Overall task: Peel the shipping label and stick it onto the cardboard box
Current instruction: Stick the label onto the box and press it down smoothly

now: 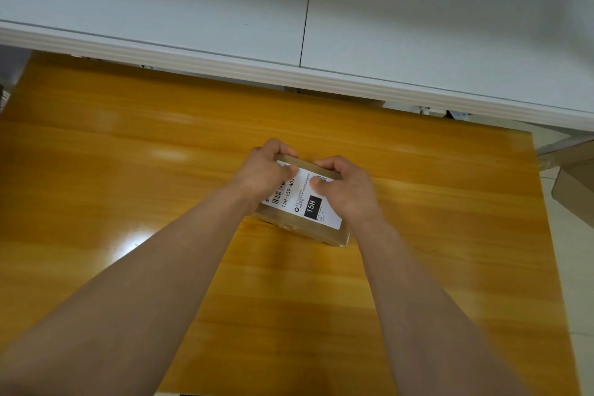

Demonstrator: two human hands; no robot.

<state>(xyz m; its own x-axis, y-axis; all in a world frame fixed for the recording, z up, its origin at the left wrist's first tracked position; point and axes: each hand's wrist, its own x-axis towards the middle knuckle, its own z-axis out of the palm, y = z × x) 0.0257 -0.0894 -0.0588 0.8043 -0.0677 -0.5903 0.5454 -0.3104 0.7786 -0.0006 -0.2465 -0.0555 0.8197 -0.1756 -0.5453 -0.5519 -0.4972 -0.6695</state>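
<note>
Two bare forearms are stretched forward over the worktop [128, 177]. The left hand [263, 170] and the right hand [348, 190] are clamped on the cardboard box [334, 236] lying under them. Fingers are hooked over its far edge and thumbs are pressed onto the shipping label [305, 199]. The label is laid flat on the box top between the palms, with its print running roughly away from the wrists. The box's long axis cannot be told.
</note>
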